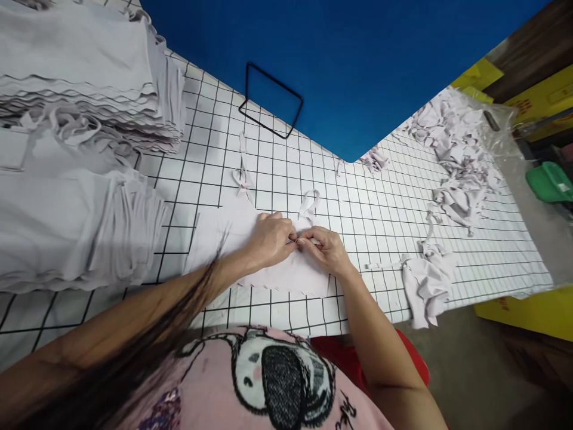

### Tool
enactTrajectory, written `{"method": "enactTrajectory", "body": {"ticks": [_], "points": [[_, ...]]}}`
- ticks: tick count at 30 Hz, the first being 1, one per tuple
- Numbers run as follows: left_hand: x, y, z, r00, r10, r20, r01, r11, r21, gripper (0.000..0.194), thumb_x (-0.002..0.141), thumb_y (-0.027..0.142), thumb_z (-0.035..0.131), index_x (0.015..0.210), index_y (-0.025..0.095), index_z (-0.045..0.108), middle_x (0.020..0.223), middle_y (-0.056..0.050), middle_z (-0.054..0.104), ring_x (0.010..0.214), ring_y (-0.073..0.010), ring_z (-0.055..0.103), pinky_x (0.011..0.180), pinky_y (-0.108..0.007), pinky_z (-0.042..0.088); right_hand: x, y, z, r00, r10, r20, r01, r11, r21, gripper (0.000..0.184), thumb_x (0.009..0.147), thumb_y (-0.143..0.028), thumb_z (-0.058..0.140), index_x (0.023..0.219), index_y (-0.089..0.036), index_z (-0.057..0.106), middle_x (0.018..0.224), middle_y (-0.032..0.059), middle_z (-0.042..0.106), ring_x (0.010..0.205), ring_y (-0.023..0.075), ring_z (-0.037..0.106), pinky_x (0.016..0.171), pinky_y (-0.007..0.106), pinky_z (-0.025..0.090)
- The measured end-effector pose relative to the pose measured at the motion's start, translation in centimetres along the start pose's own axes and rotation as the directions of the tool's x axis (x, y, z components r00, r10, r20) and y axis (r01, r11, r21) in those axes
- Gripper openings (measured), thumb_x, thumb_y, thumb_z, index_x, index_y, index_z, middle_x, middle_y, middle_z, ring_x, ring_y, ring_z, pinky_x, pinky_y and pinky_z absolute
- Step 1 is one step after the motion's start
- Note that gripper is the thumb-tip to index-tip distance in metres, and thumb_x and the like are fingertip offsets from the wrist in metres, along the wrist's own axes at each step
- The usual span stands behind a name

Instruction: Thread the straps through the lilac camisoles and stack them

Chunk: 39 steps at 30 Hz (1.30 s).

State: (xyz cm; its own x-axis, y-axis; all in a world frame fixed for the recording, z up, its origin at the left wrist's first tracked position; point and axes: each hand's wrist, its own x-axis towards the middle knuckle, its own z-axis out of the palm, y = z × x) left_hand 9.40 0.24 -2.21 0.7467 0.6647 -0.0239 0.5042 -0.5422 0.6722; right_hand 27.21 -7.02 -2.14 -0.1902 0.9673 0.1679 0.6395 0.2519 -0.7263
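A pale strappy garment (277, 275) lies spread out on the checked tabletop before me. Its two thin straps (242, 179) stretch away toward the far side. My left hand (274, 237) is closed in a pinch at the garment's upper edge, near its middle. Fingertip to fingertip with it, my right hand (323, 248) pinches at the same spot. A small bit of something thin shows between the fingertips; the fingers hide most of it, so I cannot tell what it is.
Tall stacks of folded pale garments (76, 227) stand at the left. Loose crumpled garments (430, 280) lie at the right, with a larger heap (452, 143) behind. A large blue panel (349, 71) covers the far side. A red stool (409, 358) is below the table's edge.
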Motion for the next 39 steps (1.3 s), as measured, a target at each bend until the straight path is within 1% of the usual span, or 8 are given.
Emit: {"method": "enactTrajectory", "body": {"ticks": [11,20,23,25,30,32,36,39], "points": [[0.0,0.3,-0.3,1.0,-0.015,0.015,0.015,1.0,0.005,0.018,0.084,0.028,0.059,0.07,0.018,0.066,0.083,-0.004,0.07,0.092,-0.0252,0.055,0.082,-0.042,0.031,0.2,0.0,0.4,0.997,-0.055,-0.05,0.052,0.996,-0.072,0.011,0.094,-0.024,0.056,0.087,-0.021,0.063,0.077,0.0031,0.068,0.071,0.0155,0.061,0.066,0.03,0.049],[0.1,0.2,-0.4,1.0,-0.015,0.026,0.015,1.0,0.004,0.013,0.083,0.024,0.061,0.073,0.018,0.067,0.084,-0.004,0.071,0.093,-0.0251,0.055,0.082,-0.042,0.03,0.0,0.6,0.1,0.982,-0.189,-0.028,0.174,0.944,-0.282,0.016,0.096,-0.024,0.051,0.088,-0.02,0.064,0.071,0.0041,0.065,0.066,0.0165,0.055,0.064,0.032,0.045],[0.2,0.2,-0.4,0.999,-0.012,0.039,0.012,1.0,0.0,0.012,0.083,0.025,0.062,0.074,0.018,0.068,0.084,-0.003,0.071,0.093,-0.0248,0.055,0.082,-0.041,0.03,0.1,0.6,-0.9,0.967,-0.246,0.062,0.25,0.881,-0.402,0.018,0.097,-0.022,0.049,0.088,-0.018,0.064,0.069,0.0036,0.062,0.065,0.0162,0.051,0.063,0.032,0.041],[0.2,0.2,-0.4,0.999,-0.004,0.046,0.004,1.0,-0.001,0.013,0.084,0.025,0.062,0.075,0.019,0.068,0.084,-0.003,0.07,0.093,-0.0245,0.055,0.082,-0.041,0.031,0.5,0.2,-1.8,0.948,-0.266,0.176,0.318,0.815,-0.483,0.021,0.098,-0.019,0.046,0.085,-0.017,0.063,0.068,0.0034,0.06,0.065,0.0161,0.048,0.061,0.032,0.036],[0.1,0.1,-0.4,0.999,0.008,0.041,-0.007,1.0,-0.009,0.016,0.085,0.028,0.062,0.074,0.019,0.069,0.082,-0.003,0.071,0.092,-0.0245,0.055,0.082,-0.042,0.032,2.2,-1.1,-3.4,0.854,-0.217,0.472,0.479,0.683,-0.551,0.031,0.097,-0.009,0.037,0.078,-0.016,0.061,0.068,0.0034,0.056,0.064,0.0149,0.043,0.062,0.032,0.03],[0.1,0.0,-0.4,0.999,0.013,0.034,-0.013,1.0,-0.013,0.016,0.086,0.028,0.061,0.074,0.019,0.068,0.082,-0.003,0.071,0.092,-0.0247,0.055,0.083,-0.042,0.032,3.0,-1.4,-3.7,0.844,-0.169,0.509,0.464,0.706,-0.536,0.032,0.098,-0.011,0.037,0.079,-0.015,0.062,0.069,0.004,0.058,0.065,0.0149,0.044,0.062,0.032,0.029],[0.0,-0.3,-0.4,0.999,0.031,0.022,-0.03,0.998,-0.053,0.015,0.086,0.031,0.062,0.08,0.02,0.07,0.086,-0.003,0.072,0.095,-0.0255,0.056,0.084,-0.042,0.032,4.2,-1.5,-4.7,0.844,-0.076,0.53,0.308,0.878,-0.365,0.029,0.1,-0.03,0.046,0.085,-0.016,0.065,0.074,0.003,0.063,0.068,0.0139,0.052,0.065,0.03,0.033],[-0.2,-0.4,-0.4,0.998,0.07,-0.002,-0.069,0.993,-0.1,0.014,0.086,0.032,0.063,0.085,0.021,0.071,0.09,-0.001,0.073,0.095,-0.024,0.056,0.085,-0.041,0.03,4.8,-1.5,-5.7,0.844,-0.084,0.53,0.23,0.949,-0.216,0.027,0.096,-0.041,0.055,0.093,-0.017,0.067,0.083,0.0029,0.068,0.07,0.0131,0.057,0.069,0.029,0.039]]}}
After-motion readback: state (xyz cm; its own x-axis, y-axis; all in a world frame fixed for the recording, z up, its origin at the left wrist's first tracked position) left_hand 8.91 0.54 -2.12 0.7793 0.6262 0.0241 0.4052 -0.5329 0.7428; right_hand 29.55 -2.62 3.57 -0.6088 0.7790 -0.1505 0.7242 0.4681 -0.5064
